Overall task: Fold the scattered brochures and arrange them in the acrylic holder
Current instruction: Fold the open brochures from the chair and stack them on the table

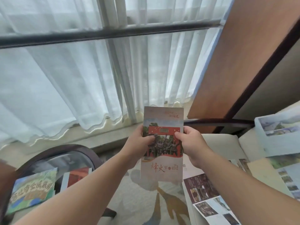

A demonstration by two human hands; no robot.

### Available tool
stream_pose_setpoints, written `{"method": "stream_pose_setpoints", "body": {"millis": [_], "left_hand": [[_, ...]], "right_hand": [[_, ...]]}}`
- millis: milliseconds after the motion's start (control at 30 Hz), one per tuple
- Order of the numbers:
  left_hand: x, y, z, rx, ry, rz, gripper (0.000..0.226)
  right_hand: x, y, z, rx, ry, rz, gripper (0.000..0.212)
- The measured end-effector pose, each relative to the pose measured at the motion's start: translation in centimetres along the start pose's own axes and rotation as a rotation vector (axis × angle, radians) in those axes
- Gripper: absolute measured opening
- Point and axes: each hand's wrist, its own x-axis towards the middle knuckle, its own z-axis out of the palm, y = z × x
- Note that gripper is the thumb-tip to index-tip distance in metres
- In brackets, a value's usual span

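The bare left forearm (97,184) and the bare right forearm (243,181) are stretched forward from the lower corners of the head view and angled inward, so that the hands are set close together at mid-frame. The left hand (138,144) is curled round the left edge of a tall, folded paper brochure with a red and grey printed cover (163,117); its thumb is laid across the front and its fingers are hidden behind. The right hand (192,143) is closed on the opposite edge at the same height, with its thumb pressed on the front. The brochure is held upright between them.
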Motion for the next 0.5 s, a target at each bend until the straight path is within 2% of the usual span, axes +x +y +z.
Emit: {"method": "stream_pose_setpoints", "body": {"millis": [233, 433, 500], "left_hand": [[-2.4, -6.4, -9.2, 0.439, 0.357, -0.047, 0.027], [-5.5, -13.3, -17.9, 0.498, 0.465, -0.207, 0.027], [-6.0, -15.5, -20.7, 0.527, 0.489, -0.248, 0.026]], "right_hand": [[2.5, 3.8, 10.7, -0.290, -0.212, -0.005, 0.010], [1.4, 8.2, 20.4, -0.440, -0.359, 0.052, 0.006], [1.3, 9.5, 23.7, -0.470, -0.397, 0.068, 0.012]]}}
